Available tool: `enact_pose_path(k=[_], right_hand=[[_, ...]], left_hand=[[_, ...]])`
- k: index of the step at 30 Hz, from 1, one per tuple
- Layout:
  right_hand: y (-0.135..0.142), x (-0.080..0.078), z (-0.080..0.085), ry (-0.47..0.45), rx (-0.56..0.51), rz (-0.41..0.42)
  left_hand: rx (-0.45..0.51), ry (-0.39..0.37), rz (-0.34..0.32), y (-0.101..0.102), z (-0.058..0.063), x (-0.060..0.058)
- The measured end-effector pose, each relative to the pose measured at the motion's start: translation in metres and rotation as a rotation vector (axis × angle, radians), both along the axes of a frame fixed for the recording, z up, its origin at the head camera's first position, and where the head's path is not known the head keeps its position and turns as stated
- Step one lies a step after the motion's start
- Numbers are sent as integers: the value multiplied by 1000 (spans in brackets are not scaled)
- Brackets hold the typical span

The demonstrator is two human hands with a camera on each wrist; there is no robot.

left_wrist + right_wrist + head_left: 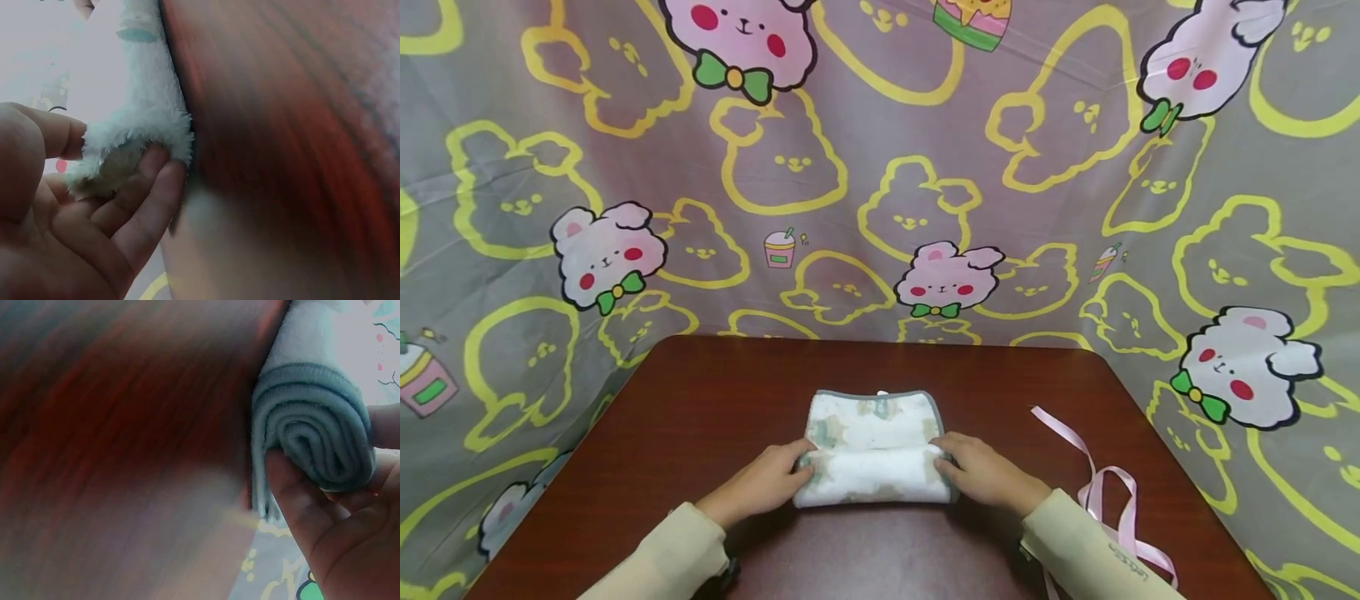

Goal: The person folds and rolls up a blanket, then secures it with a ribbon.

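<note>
Pinching part-rolled towel (880, 482) between them | left hand (766, 482), left end | right hand (988, 473), right end

One left hand (760, 483) and one right hand (991, 475) hold one towel (872, 450) between them on one table (715, 392), with one ribbon (1127, 523) to their right and two sleeves (662, 554) just behind. Three printed cups (780, 250) dot the cloth (880, 125) around them.

Left fingers (796, 447), right fingers (947, 442) grip white cloth (876, 479) on brown table (730, 375); pink ribbon (1126, 527) to right.
</note>
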State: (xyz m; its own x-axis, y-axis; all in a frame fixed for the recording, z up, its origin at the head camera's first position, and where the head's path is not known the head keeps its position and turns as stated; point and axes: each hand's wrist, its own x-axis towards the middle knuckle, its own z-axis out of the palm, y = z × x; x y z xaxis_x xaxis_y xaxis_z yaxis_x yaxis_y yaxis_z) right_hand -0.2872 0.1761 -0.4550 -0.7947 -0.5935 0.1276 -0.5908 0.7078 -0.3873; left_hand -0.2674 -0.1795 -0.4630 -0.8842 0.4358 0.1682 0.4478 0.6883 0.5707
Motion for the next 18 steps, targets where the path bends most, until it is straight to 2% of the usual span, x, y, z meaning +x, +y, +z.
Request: enact_pose_path(k=[3, 5, 7, 9, 12, 14, 16, 18], right_hand=[[-1, -3, -1, 2, -6, -24], [-1, -4, -1, 11, 0, -40], [0, -5, -1, 42, 8, -56], [0, -4, -1, 102, 23, -63], [-1, -2, 1, 226, 39, -42], [-4, -1, 3, 318, 34, 7], [-8, 1, 6, 399, 27, 81], [-14, 3, 8, 450, 14, 159]], left_hand=[[-3, -14, 33, 1, 1, -3], [-27, 6, 67, 4, 2, -3], [-82, 76, 91, 8, 4, -2], [-148, 209, 85, 13, 5, -1], [-228, 431, 30, 23, 7, 1], [-266, 528, -40, 29, 8, 4], [-307, 548, -117, 34, 8, 9], [-351, 508, -181, 38, 8, 14]])
